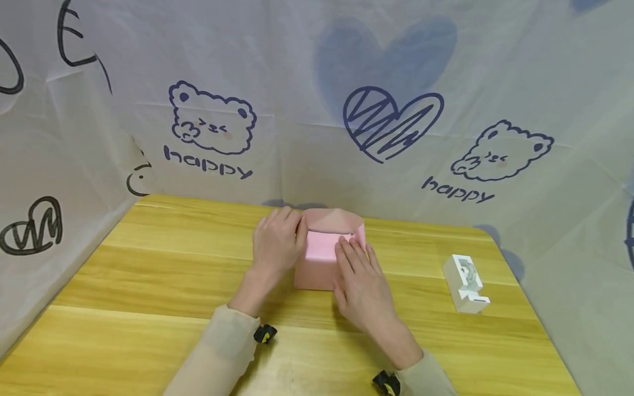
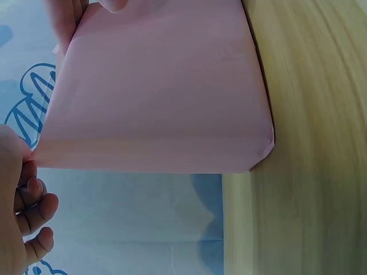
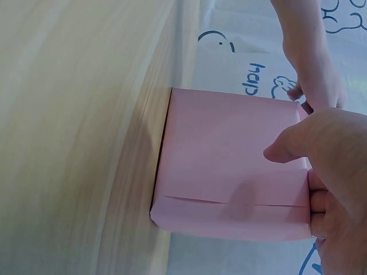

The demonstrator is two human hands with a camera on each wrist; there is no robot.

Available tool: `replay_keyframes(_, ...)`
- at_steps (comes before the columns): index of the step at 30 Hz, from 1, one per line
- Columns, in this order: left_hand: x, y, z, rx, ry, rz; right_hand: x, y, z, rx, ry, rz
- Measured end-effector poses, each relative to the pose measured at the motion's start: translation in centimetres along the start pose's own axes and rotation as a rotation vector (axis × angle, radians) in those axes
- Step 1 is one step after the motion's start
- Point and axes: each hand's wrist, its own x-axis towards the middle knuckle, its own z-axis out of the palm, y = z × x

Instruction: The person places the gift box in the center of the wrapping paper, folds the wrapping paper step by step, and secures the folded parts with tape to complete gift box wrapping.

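Observation:
A box wrapped in pink wrapping paper (image 1: pixel 316 273) stands on the table, the paper's far flap (image 1: pixel 329 220) raised behind its top. My left hand (image 1: pixel 278 240) is at the far left corner; in the left wrist view, its thumb and index finger pinch the paper's edge (image 2: pixel 54 154), the other fingers loosely bent. My right hand (image 1: pixel 365 283) lies over the near right part of the top, fingers extended and pressing the paper down. The right thumb (image 3: pixel 281 150) rests against the near side. A folded seam runs along that side in the right wrist view.
A white tape dispenser (image 1: pixel 458 291) with a roll in it sits to the right on the wooden table (image 1: pixel 168 264). A pale cloth (image 1: pixel 297 66) with printed hearts and bears hangs just behind the table and along its sides.

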Motion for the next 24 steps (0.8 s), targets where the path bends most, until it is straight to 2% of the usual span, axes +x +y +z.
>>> replay_keyframes(10, 0.1, 0.1, -0.9, -0.005, 0.000, 0.011, 0.0, 0.1, -0.1, 0.008, -0.001, 0.009)
replay_keyframes(13, -0.3, 0.3, -1.4, -0.030, 0.023, 0.074, 0.0, 0.1, -0.1, 0.014, -0.003, 0.013)
replay_keyframes(15, -0.7, 0.6, -1.7, -0.049, 0.025, 0.145, 0.0, 0.0, -0.1, 0.014, -0.004, 0.014)
replay_keyframes(17, -1.2, 1.1, -1.9, -0.049, -0.007, 0.218, 0.0, 0.0, 0.0, 0.009, -0.002, 0.015)
replay_keyframes(20, -2.2, 2.1, -2.2, -0.021, -0.101, 0.290, 0.0, -0.1, 0.0, -0.002, -0.003, 0.017)
replay_keyframes(24, -3.4, 3.6, -2.6, 0.063, -0.251, 0.302, -0.1, -0.1, 0.0, -0.008, -0.006, 0.023)
